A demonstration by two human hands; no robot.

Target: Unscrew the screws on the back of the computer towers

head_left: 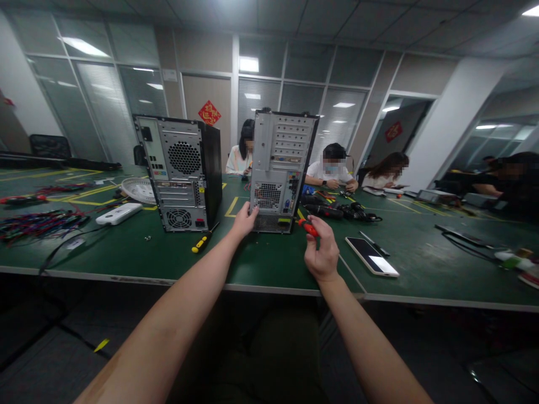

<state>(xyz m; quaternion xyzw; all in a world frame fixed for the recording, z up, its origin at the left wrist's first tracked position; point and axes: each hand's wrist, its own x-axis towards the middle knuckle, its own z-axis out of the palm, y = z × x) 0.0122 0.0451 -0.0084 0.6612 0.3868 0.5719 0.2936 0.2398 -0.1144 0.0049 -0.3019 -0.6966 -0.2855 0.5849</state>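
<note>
A computer tower (263,151) stands upright on the green table, its rear panel towards me. My left hand (245,220) grips its lower left edge, thumb on the rear panel. Just right of the tower's base, my right hand (323,249) is closed round a screwdriver (309,227) with a red and black handle; its shaft cannot be made out. A second computer tower (179,185) stands to the left, also with its rear panel facing me. In front of it lies a yellow-and-black screwdriver (202,241).
On the left are a white power strip (119,214), bundled cables (37,223) and a white basket (138,189). Small screws (147,238) lie near the left tower. To the right are a phone (370,256), a pen-like tool (374,243) and black cables (353,212). Several people sit across the table.
</note>
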